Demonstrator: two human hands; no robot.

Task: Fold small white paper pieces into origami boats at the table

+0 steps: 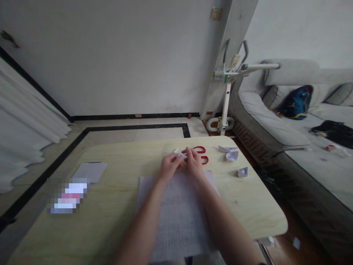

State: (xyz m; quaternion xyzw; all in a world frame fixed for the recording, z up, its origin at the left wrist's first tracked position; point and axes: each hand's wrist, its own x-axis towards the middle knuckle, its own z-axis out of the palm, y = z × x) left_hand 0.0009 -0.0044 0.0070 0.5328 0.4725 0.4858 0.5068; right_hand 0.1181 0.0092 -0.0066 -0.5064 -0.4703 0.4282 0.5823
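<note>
Between the fingertips of both hands is a small piece of folded white paper point(181, 155), held just above the far part of the table. My left hand point(169, 164) pinches it from the left, and my right hand point(193, 160) pinches it from the right. Red-handled scissors point(204, 159) lie right behind my right hand, their blades hidden by it. Under my forearms a large printed sheet point(179, 217) is spread flat. Several small folded paper pieces point(232, 156) sit toward the table's right side, one of them point(243, 172) nearer to me.
The pale wooden table point(116, 206) has rounded corners. At its left lie a stack of white paper point(92, 172) and a blurred-out, phone-like bright item point(68, 197). Beyond the right edge stand a grey sofa point(275, 125) and a white exercise machine point(226, 99). A white curtain point(22, 129) hangs left.
</note>
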